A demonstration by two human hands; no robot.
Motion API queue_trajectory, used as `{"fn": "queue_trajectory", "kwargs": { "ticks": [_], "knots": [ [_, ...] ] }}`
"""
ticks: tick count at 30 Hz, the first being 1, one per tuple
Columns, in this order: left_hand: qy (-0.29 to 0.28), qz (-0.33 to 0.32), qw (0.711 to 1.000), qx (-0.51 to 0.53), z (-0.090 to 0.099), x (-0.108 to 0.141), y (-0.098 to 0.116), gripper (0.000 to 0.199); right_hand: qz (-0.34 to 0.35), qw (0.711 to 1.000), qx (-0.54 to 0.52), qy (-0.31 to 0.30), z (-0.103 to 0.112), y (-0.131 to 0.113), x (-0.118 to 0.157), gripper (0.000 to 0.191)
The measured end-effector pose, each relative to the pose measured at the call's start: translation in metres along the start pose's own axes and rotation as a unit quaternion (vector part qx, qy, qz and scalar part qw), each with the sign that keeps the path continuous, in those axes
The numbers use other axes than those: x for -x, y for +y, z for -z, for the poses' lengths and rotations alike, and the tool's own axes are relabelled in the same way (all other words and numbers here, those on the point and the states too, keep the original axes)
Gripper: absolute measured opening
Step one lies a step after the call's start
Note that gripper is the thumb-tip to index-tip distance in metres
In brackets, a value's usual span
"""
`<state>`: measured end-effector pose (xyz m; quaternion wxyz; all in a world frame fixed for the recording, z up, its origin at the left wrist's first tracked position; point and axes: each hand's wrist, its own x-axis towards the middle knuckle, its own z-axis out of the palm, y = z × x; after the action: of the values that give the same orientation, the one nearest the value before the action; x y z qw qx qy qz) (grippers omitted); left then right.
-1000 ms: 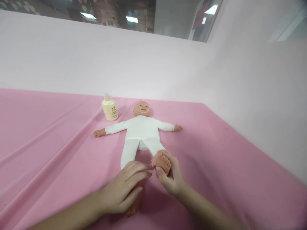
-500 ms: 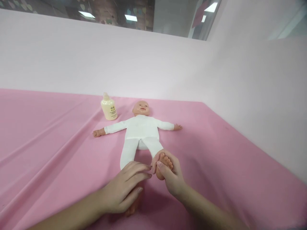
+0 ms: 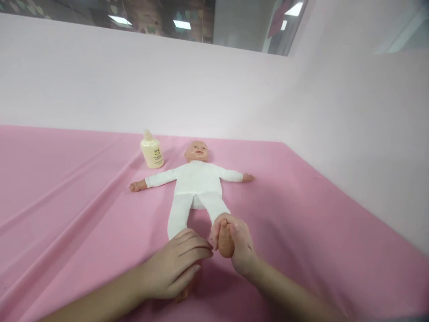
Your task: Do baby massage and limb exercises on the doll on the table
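Pink cloth wide right of doll | meets white wall | left hand: fingers slightly parted | right hand: fingers clasping foot

So the room's pretty pale overall. There's a plain white back wall running across behind everything, and another whitish wall on the right, with a soft grey shadow around where the two meet. Up top there's a strip of glass, can't tell if it's a window or a mirror tbh. In it you get bright rectangular lights, some blurry heart-shaped decorations, a grey panel and a dull pink patch near its right end. Far upper right has a faint greenish-grey sheen. Below, pink cloth covers the surface right up to the wall, with long diagonal creases on the left.
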<state>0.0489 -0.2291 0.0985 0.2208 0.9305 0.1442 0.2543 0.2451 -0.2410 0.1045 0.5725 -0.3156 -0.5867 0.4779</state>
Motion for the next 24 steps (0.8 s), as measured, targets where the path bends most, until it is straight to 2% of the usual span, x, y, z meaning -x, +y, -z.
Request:
{"fn": "queue_trajectory", "kwargs": {
  "ticks": [4,8,13,17,21,24],
  "knots": [
    [-0.004,0.001,1.0,-0.002,0.0,0.0,0.0,0.032,-0.012,0.999,-0.029,0.009,-0.002,0.004,0.001,0.059],
    [-0.011,-0.001,1.0,-0.006,0.0,-0.002,0.001,0.033,-0.042,0.996,-0.075,0.008,-0.003,0.011,0.001,0.058],
    [-0.026,-0.018,0.999,-0.03,-0.003,-0.005,0.003,0.03,-0.094,0.992,-0.084,-0.003,-0.003,0.014,0.002,0.054],
    [-0.025,-0.027,0.997,-0.062,-0.006,-0.005,0.004,0.024,-0.091,0.993,-0.061,-0.044,-0.004,0.007,0.0,0.056],
    [-0.024,-0.029,0.996,-0.086,-0.008,-0.004,0.002,0.024,-0.06,0.996,0.006,-0.072,-0.003,0.0,-0.005,0.06],
    [-0.014,-0.032,0.995,-0.093,-0.008,-0.003,0.002,0.023,-0.061,0.994,0.043,-0.082,-0.003,-0.003,-0.008,0.063]
  ]
}}
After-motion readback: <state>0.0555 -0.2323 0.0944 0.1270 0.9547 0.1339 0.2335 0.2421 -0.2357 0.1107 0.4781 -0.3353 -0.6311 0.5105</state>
